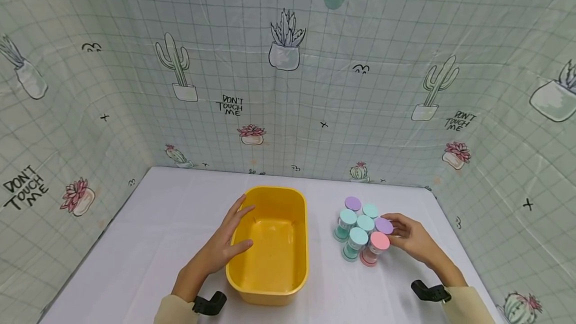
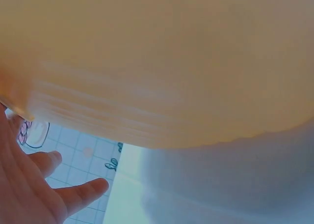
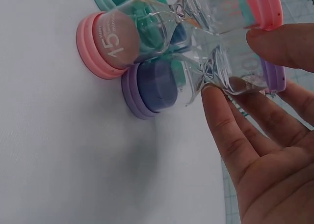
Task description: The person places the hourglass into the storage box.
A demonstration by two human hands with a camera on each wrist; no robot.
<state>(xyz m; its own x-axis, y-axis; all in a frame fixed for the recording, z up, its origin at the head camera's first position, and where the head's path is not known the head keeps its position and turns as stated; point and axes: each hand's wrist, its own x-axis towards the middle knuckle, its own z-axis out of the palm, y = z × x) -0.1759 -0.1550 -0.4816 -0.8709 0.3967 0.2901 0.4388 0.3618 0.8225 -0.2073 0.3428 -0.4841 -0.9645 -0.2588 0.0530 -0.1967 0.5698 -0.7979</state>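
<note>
My left hand [image 1: 221, 244], fingers spread, is at the left rim of a yellow plastic bin [image 1: 265, 296]. In the left wrist view the bin's wall [image 2: 171, 62] fills much of the picture, and whether the palm touches it cannot be told. My right hand [image 1: 416, 239] has its thumb and fingers around a purple-capped hourglass [image 1: 384, 225], which stands upright at the right of a group. Beside it stands a pink hourglass [image 3: 117, 40] marked 15, close to the thumb. Several teal hourglasses [image 1: 358, 238] and another purple-capped one [image 1: 353, 203] stand packed together there.
A white-covered table [image 1: 180, 199] lies under everything. Behind and at both sides hangs a grid-patterned cloth [image 1: 315, 99] with cactus drawings. A strip of white tabletop separates the bin from the hourglasses. Black wrist straps [image 1: 430, 291] show on both arms.
</note>
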